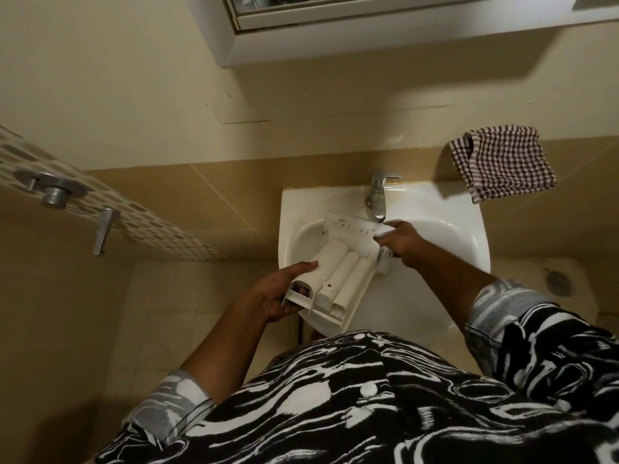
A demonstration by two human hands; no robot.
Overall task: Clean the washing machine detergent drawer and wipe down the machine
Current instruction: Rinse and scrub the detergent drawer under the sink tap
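Left hand and right hand grip the detergent drawer — over the sink
Left wraps the near end, right curls round the far end.

The person wears a black shirt with white swirls, one white button, and rolled-up sleeves.

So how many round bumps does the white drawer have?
3 bumps, side by side on the drawer: one by the left hand, one in the middle, one on the right. The right hand may hide more.
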